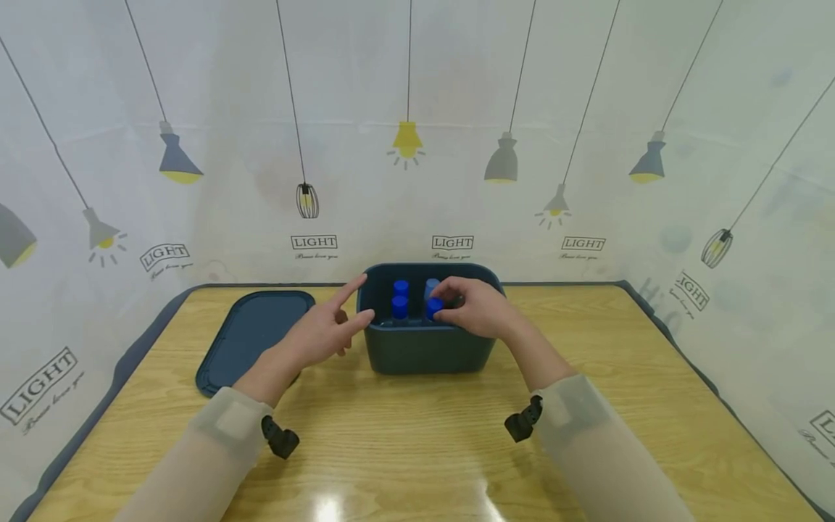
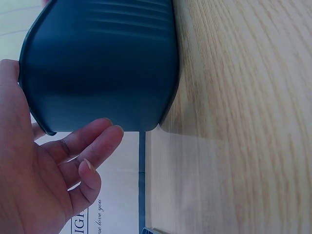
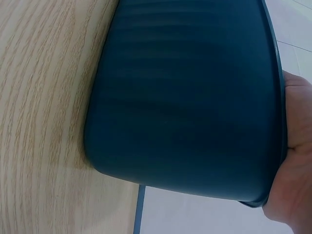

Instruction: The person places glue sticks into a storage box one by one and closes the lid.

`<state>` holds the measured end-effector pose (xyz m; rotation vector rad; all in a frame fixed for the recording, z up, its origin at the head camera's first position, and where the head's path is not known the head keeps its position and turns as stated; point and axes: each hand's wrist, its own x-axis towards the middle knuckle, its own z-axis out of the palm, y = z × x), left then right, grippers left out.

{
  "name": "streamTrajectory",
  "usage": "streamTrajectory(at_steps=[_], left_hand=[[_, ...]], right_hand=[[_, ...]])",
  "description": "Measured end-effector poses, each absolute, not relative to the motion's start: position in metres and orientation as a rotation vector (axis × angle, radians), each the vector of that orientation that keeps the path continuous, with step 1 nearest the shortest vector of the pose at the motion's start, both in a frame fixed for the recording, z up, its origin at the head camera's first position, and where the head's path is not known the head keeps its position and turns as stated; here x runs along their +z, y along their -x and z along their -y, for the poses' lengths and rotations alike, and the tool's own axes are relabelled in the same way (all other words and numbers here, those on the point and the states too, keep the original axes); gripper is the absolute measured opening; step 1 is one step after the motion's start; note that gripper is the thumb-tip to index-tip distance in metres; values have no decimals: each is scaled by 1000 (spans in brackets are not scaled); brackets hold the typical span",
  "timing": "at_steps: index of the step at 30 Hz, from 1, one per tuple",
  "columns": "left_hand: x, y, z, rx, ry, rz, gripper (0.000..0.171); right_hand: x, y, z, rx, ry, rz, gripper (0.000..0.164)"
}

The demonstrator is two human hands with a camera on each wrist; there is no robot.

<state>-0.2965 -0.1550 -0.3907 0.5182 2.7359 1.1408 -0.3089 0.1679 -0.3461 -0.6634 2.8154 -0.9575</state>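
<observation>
A dark teal storage bin stands on the wooden table, with several upright blue round-topped pieces inside, such as one blue cap at the front left. My right hand reaches over the front rim and pinches another blue cap between thumb and fingers; what is below it is hidden in the bin. In the right wrist view the bin wall hides the fingertips. My left hand is at the bin's left end, thumb and index finger extended at the rim, its other fingers loosely bent beside the wall.
A flat dark blue lid lies on the table to the left of the bin, partly behind the left forearm. Close behind the bin is the table's back edge, and a cloth backdrop printed with lamps rises there.
</observation>
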Motion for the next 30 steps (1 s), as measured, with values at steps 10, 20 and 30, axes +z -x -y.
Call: streamTrajectory(at_steps=[10, 20, 30], left_hand=[[-391, 298, 155, 1138, -517, -2738, 76], [-392, 298, 154, 1141, -523, -2736, 76], [-393, 298, 156, 1149, -525, -2731, 76]], right_hand=[[-344, 308, -168, -999, 648, -2810, 35], [-344, 306, -169, -1044, 663, -2805, 40], [-350, 305, -173, -1267, 629, -2796, 42]])
